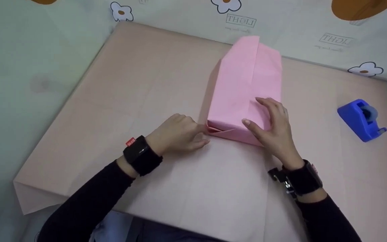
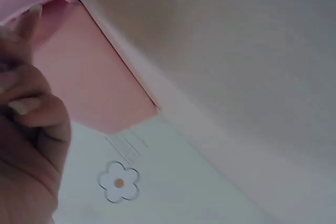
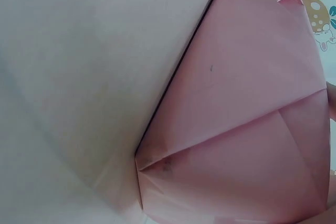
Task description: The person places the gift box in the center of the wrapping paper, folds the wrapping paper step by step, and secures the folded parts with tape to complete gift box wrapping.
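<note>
A box-shaped package wrapped in pink paper [image 1: 235,84] lies on the table, with a lengthwise seam on top. At its near left corner my left hand [image 1: 178,134] reaches one finger into the folded paper. The left wrist view shows that fingertip [image 2: 35,17] inside the fold, the other fingers curled back. My right hand [image 1: 277,131] rests on the near right part of the package, thumb and fingers spread apart. In the right wrist view the package's end [image 3: 236,114] carries overlapping slanted folds, with a little of that hand at the right edge.
A blue tape dispenser [image 1: 356,121] stands to the right of the package. The table's covering [image 1: 129,101] is pale beige and hangs over at the near left corner. Beyond the far edge is a light cloth [image 1: 180,16] printed with flowers and lettering.
</note>
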### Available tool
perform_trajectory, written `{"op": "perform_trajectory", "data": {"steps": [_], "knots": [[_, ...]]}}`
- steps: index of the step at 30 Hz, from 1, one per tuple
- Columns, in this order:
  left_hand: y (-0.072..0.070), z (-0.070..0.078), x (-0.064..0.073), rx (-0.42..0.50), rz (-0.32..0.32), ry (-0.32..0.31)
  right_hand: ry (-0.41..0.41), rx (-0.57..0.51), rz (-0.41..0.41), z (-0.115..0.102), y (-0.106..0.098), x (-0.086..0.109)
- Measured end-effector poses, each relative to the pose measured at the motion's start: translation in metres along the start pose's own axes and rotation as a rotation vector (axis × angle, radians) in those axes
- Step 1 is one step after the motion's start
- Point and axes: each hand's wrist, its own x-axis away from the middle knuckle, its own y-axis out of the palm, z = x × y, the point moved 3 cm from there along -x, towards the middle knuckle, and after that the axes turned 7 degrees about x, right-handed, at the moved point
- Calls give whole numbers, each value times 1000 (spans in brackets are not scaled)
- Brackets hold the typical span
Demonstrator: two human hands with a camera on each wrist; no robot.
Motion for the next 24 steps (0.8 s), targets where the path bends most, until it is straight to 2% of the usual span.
{"op": "perform_trajectory", "data": {"steps": [2,6,9,13,14,16,18,21,22,24], "knots": [[2,1,1,40,-98,-23,-6,0,3,-1,0,0],[7,-9,3,213,-282,-164,-19,7,5,-2,-2,-2],[10,-19,1,432,-388,-235,-16,9,12,-1,-4,-2],[14,-29,0,742,-453,-335,-12,12,19,1,-5,0],[15,-30,0,787,-449,-365,-12,13,18,1,-4,0],[16,-31,1,828,-403,-429,-11,11,14,1,-3,1],[17,-27,0,805,-317,-487,-7,7,10,1,-1,1],[18,-15,-2,630,-154,-535,-4,2,11,-1,0,1],[17,-10,-3,544,-98,-526,-4,1,12,-1,0,1],[11,4,-5,361,25,-460,-5,4,16,-2,1,1]]}}
